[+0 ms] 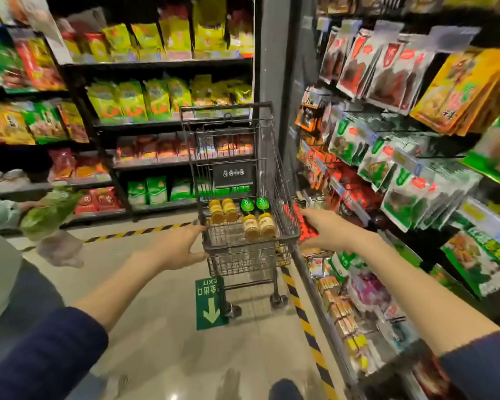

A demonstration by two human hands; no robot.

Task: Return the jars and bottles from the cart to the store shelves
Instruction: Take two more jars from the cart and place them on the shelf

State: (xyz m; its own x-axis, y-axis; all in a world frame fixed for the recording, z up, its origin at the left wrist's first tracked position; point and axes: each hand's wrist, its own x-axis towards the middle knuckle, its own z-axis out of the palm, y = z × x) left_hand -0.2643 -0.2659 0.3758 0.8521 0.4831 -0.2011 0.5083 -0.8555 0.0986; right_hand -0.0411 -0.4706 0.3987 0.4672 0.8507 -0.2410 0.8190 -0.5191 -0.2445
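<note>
A small dark wire cart stands in the aisle ahead of me. In its upper basket lie two orange jars with yellow lids, two pale yellow jars and two bottles with green caps. My left hand grips the near left corner of the basket rim. My right hand reaches to the near right corner of the rim, its fingertips hidden behind the cart's edge.
Shelves of packaged snacks stand behind the cart, and racks of hanging bags line the right. Another person at the left holds a green bag. A green exit sticker and yellow-black tape mark the floor.
</note>
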